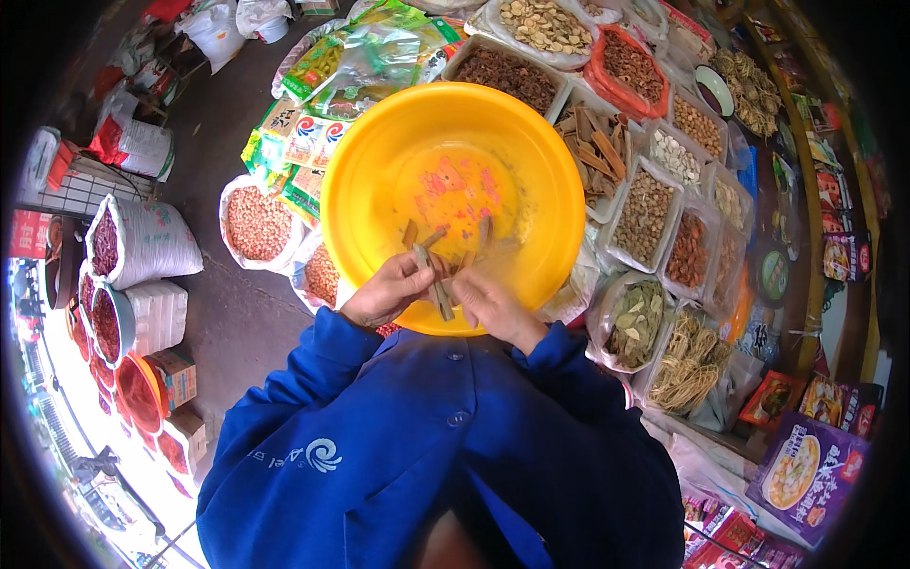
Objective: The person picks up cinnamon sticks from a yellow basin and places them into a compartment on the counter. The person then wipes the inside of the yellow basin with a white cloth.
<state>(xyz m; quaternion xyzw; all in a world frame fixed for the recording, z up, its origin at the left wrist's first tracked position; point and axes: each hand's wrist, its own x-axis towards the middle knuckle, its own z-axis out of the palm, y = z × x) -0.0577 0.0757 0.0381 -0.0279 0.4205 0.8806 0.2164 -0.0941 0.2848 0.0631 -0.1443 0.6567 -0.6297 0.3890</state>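
A yellow plastic basin [455, 107] with a worn pink bear print lies before me. My left hand [391, 288] is over its near rim, fingers closed around strips of dried bark [442, 302] that look like cassia. Just to the right, my right hand [492, 295] is curled beside the strips and blurred by motion. Whether its fingers grip a piece is unclear. More bark pieces [410, 235] show past the fingertips, low in the basin. A box of similar cassia bark [591, 142] stands right of the basin.
Dried bay leaves [635, 323], bundled dried stalks [686, 363] and several boxes of dried spices crowd the right. Sacks of peanuts [259, 224] and packaged seasonings [313, 142] border the basin's left. A white sack [153, 238] stands across the grey floor [238, 299].
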